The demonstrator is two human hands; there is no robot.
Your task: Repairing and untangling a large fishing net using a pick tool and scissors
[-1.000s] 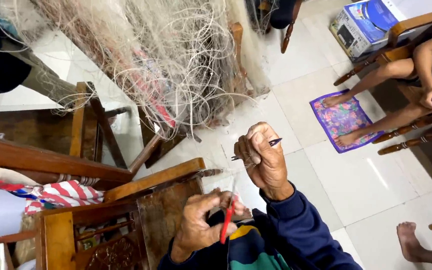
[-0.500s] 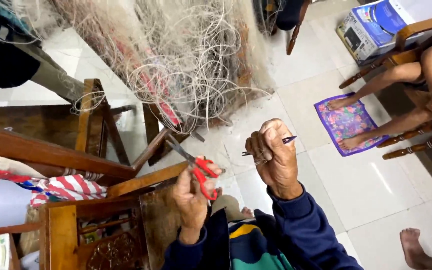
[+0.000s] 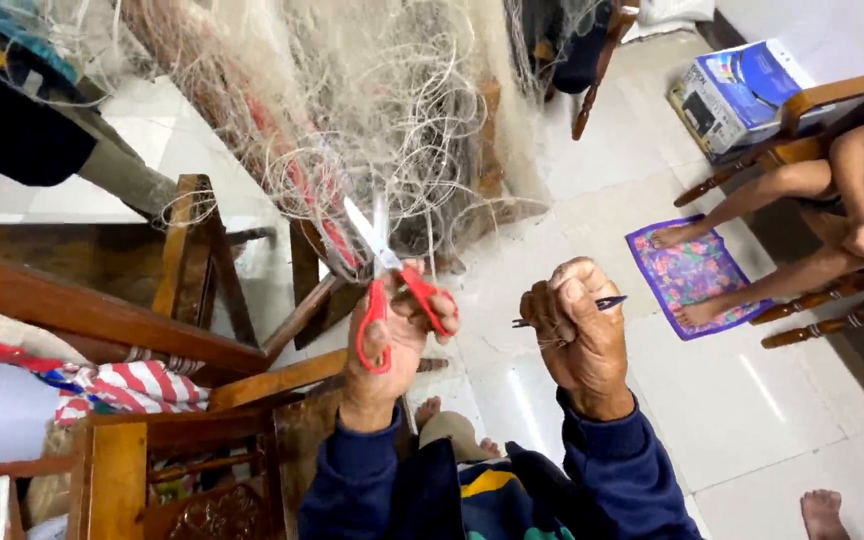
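My left hand (image 3: pixel 387 345) grips red-handled scissors (image 3: pixel 392 285) with the blades apart and pointing up toward a heap of pale fishing net (image 3: pixel 362 110). My right hand (image 3: pixel 582 335) is a closed fist around a thin dark netting needle (image 3: pixel 592 305), whose tip sticks out to the right. Fine net threads run from this fist toward the scissors. Both arms wear dark blue sleeves.
Wooden chairs (image 3: pixel 202 300) stand at the left, with a red-and-white striped cloth (image 3: pixel 132 385) on one. Another person sits at the right on a wooden chair, bare feet on a purple floral mat (image 3: pixel 692 275). A blue-and-white box (image 3: pixel 737 90) lies beyond. White tiled floor.
My left hand has risen from my lap with the scissors, turned the blades up toward the net and opened them. My right hand has held its place with the needle.
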